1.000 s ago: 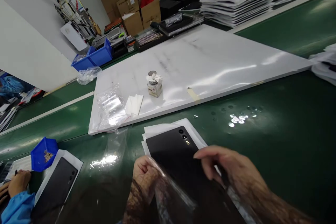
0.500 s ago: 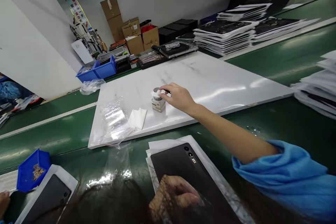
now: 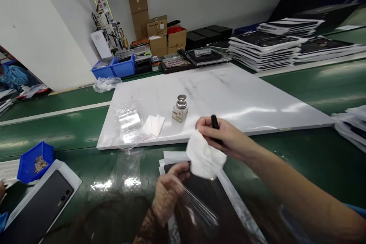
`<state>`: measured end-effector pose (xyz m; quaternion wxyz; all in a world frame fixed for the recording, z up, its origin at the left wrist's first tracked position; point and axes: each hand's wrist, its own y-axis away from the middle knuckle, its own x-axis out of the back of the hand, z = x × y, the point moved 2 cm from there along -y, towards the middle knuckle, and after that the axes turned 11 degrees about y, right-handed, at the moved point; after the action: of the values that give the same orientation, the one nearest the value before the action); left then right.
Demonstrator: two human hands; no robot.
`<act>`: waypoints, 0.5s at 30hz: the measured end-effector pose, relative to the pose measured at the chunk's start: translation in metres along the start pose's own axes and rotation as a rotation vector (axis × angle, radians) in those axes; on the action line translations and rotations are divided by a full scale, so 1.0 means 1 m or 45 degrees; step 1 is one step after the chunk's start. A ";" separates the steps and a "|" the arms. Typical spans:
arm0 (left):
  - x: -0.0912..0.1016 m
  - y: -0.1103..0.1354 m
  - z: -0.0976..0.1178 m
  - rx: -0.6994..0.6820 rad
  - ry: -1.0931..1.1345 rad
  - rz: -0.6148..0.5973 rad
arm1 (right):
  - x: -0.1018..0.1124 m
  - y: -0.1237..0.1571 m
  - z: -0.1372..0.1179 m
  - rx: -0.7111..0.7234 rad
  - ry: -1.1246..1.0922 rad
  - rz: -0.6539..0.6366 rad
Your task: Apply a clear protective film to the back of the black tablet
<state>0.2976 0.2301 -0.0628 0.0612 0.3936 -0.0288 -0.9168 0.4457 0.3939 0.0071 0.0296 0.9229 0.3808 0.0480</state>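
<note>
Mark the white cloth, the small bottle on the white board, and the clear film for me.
white cloth (image 3: 204,158), head view, middle of its crumpled body
small bottle (image 3: 180,113), head view, labelled body below the metal cap
clear film (image 3: 200,209), head view, its glossy raised fold

A small bottle (image 3: 180,108) stands on a white slab (image 3: 228,95) on the tabletop (image 3: 314,84); blue bins (image 3: 114,69), cardboard boxes (image 3: 157,32) and stacked sheets (image 3: 263,47) lie behind.

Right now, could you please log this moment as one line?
left hand: pinches clear film at black panel | right hand: grips white cloth and black stick above panel | bottle: on white board
</note>
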 end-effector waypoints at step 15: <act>0.002 0.009 -0.007 0.154 0.338 -0.082 | -0.038 0.057 0.089 -0.162 0.103 0.327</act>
<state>0.3018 0.2204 -0.0683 0.0112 0.5152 -0.0631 -0.8547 0.4685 0.3256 -0.0784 0.0664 0.9576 0.2567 0.1126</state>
